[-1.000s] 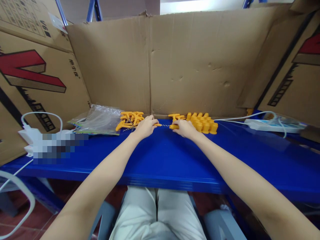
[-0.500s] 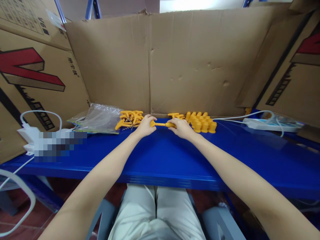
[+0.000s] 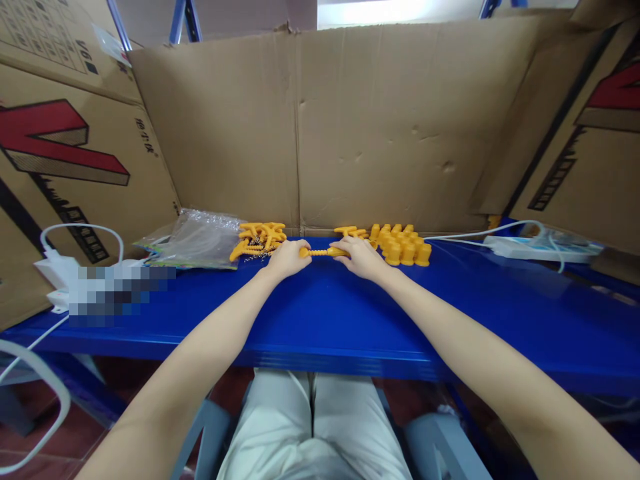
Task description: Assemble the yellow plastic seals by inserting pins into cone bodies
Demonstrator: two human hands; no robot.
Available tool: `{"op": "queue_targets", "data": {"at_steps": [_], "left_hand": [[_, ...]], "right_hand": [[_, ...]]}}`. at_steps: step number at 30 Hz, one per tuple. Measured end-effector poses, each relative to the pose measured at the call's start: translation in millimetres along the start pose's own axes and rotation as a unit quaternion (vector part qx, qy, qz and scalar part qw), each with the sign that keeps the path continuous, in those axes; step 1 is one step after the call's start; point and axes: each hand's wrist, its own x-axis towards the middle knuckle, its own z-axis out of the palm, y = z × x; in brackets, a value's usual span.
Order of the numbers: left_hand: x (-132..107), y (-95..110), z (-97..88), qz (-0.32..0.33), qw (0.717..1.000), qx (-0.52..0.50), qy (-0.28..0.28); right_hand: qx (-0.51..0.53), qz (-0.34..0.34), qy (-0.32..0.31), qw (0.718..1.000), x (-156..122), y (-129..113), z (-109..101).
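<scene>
A yellow twisted rod (image 3: 319,253) spans the gap between my hands, low over the front of the blue table. My left hand (image 3: 290,259) is closed on its left end, where a rounded yellow part shows by the fingertips. At the other end, my right hand (image 3: 365,258) grips a thicker yellow part. Left of my left hand lies a pile of yellow T-handled pieces (image 3: 263,233) with twisted shafts and small dark bits among them. A few more yellow handles (image 3: 350,231) lie behind my right hand. Yellow cup-like caps (image 3: 409,253) stand in rows to its right.
A clear plastic bag (image 3: 200,240) lies on the blue table (image 3: 320,313) at left. White chargers and cables (image 3: 57,270) sit at the far left, and a white power strip (image 3: 540,248) at the right. Cardboard walls (image 3: 390,127) enclose the back and sides.
Both hands have come slightly lower with the rod, and my left fingers lie flatter around its end. The view has shifted a little; the piles look unchanged.
</scene>
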Motion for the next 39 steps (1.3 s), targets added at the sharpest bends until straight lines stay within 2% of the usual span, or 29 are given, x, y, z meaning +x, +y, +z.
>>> {"op": "queue_targets", "data": {"at_steps": [4, 8, 14, 19, 25, 28, 30, 34, 39], "left_hand": [[-2, 3, -4.0, -0.022, 0.999, 0.033, 0.014], [-3, 5, -6.4, -0.015, 0.999, 0.05, 0.013], [0, 1, -6.5, -0.014, 0.999, 0.052, 0.009], [1, -4, -5.4, -0.032, 0.998, 0.059, 0.006], [0, -6, -5.9, -0.015, 0.998, 0.055, 0.01], [-1, -4, -6.1, -0.008, 0.999, 0.046, 0.013], [-2, -3, -5.7, -0.009, 0.999, 0.046, 0.014], [-1, -3, -4.1, -0.022, 0.998, 0.057, 0.015], [0, -3, -3.7, -0.028, 0.997, 0.065, 0.01]], "right_hand": [[0.026, -0.021, 0.004, 0.999, 0, 5, 3], [0.08, -0.028, -0.002, 0.996, 1, 10, 8], [0.197, 0.035, 0.008, 0.98, 5, 20, 13], [0.343, 0.088, -0.034, 0.935, 4, 30, 8], [0.503, 0.192, -0.091, 0.838, -2, 18, -9], [0.547, 0.222, -0.09, 0.802, -4, 10, -12], [0.56, 0.235, -0.078, 0.791, -3, 7, -12], [0.552, 0.247, -0.085, 0.792, -2, 8, -10], [0.561, 0.205, -0.12, 0.793, -6, 16, -13]]}}
